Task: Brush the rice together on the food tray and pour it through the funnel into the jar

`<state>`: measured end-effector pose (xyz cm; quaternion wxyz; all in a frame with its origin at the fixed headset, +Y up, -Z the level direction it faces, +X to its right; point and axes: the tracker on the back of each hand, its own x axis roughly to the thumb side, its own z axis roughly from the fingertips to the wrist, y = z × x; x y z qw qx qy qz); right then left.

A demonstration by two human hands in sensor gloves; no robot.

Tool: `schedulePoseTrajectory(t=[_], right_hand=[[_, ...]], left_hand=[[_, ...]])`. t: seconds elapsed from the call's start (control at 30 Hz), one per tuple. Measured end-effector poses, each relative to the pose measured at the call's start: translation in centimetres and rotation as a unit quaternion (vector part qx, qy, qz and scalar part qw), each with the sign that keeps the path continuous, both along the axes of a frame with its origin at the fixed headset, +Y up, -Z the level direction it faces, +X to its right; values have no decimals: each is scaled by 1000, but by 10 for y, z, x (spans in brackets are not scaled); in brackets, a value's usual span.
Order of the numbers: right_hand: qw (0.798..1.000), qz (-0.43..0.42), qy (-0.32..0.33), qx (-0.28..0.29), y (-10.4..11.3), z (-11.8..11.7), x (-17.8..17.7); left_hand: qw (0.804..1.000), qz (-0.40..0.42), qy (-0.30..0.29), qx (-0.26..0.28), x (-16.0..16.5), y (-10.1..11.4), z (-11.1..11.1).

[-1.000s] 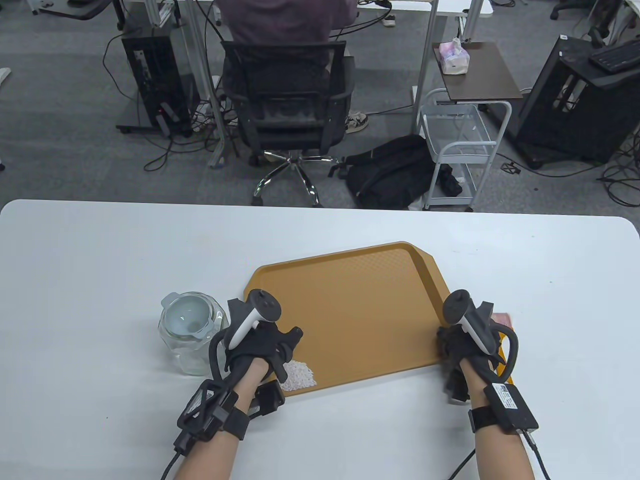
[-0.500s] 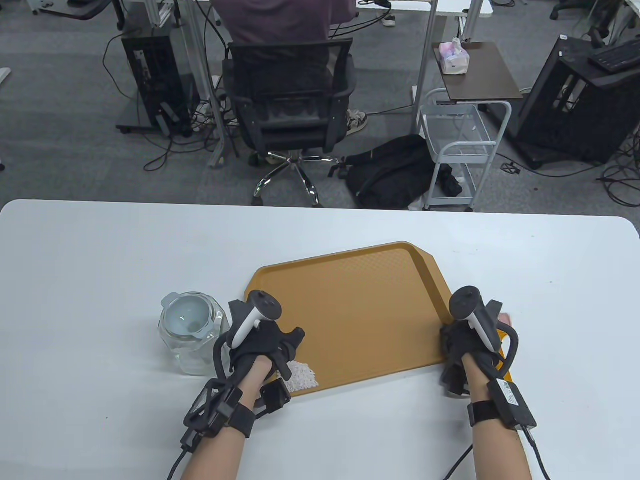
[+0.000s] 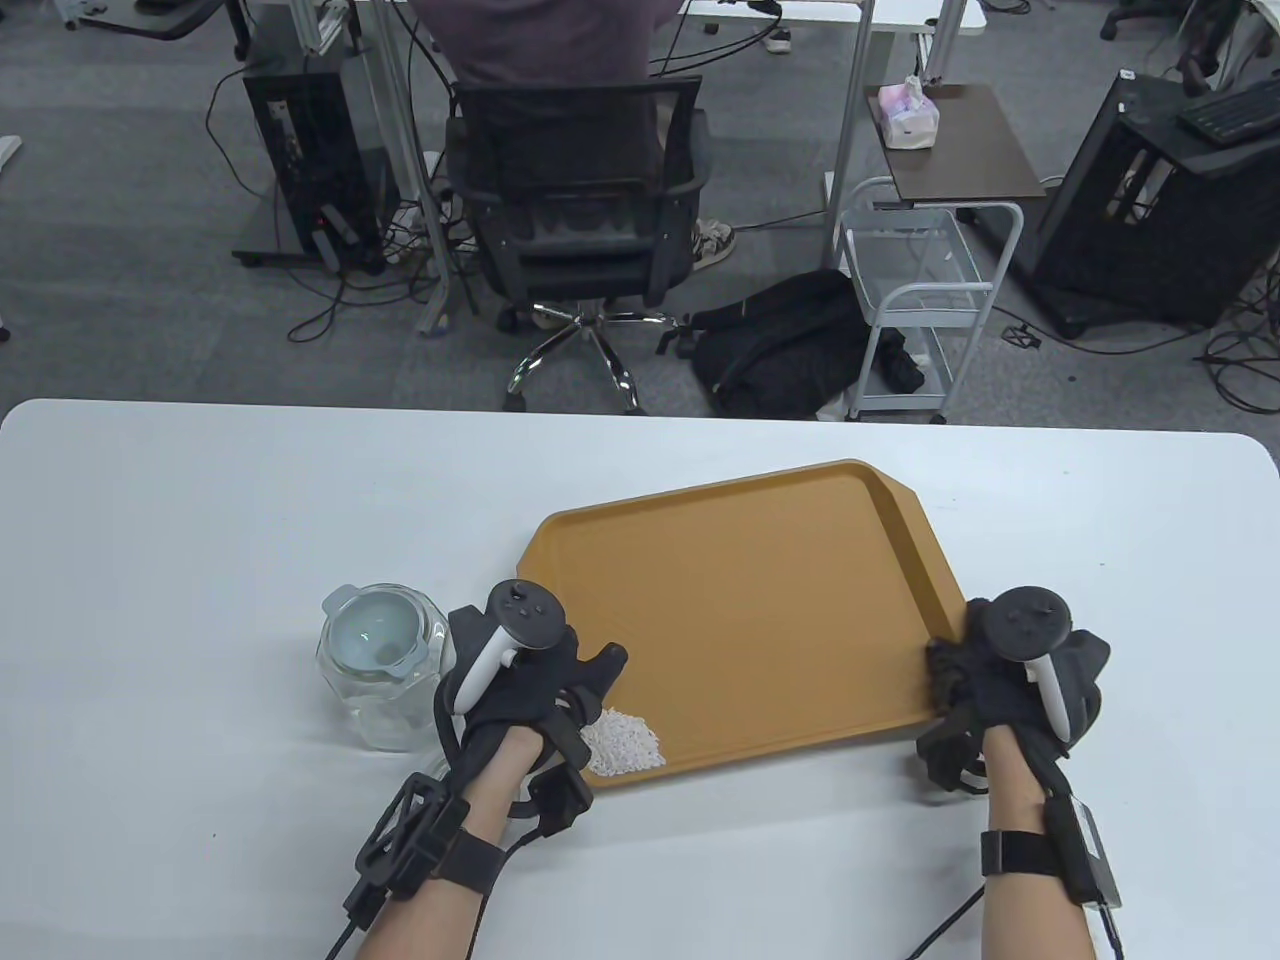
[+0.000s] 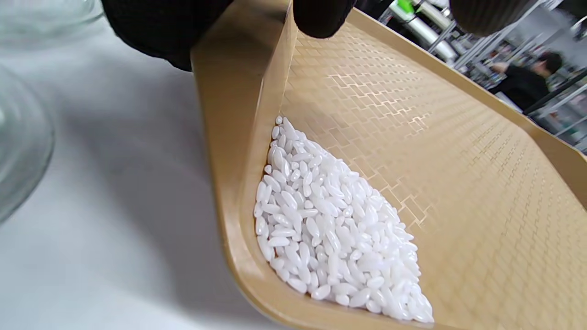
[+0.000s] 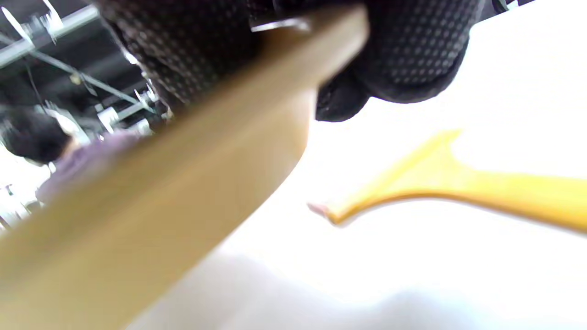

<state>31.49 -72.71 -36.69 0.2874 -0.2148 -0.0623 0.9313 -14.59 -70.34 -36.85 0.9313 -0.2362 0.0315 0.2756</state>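
The tan food tray (image 3: 740, 620) is held at both ends and looks raised off the white table. My left hand (image 3: 545, 690) grips its near-left rim, thumb inside, fingers (image 4: 151, 27) outside. A pile of white rice (image 3: 622, 742) sits in the near-left corner (image 4: 330, 229). My right hand (image 3: 990, 690) grips the right rim (image 5: 183, 183), fingers (image 5: 412, 59) curled over it. The glass jar (image 3: 385, 700) with a pale funnel (image 3: 372, 635) in its mouth stands just left of my left hand. A yellow-handled brush (image 5: 458, 183) lies on the table under my right hand.
The table's far edge (image 3: 640, 415) is well behind the tray. Beyond it are an office chair (image 3: 580, 200) with a seated person, a black backpack (image 3: 790, 345) and a white cart (image 3: 920, 300).
The tray has shifted right and swung, its right end rising off the table. My right hand moved right with it. The rice stays in the near-left corner. The jar has not moved.
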Motion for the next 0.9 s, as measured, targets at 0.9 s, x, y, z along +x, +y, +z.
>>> schedulePoseTrajectory(t=[0.9], right_hand=[[948, -205, 194, 148, 165, 58, -88]], left_hand=[[894, 399, -42, 201, -180, 127, -18]])
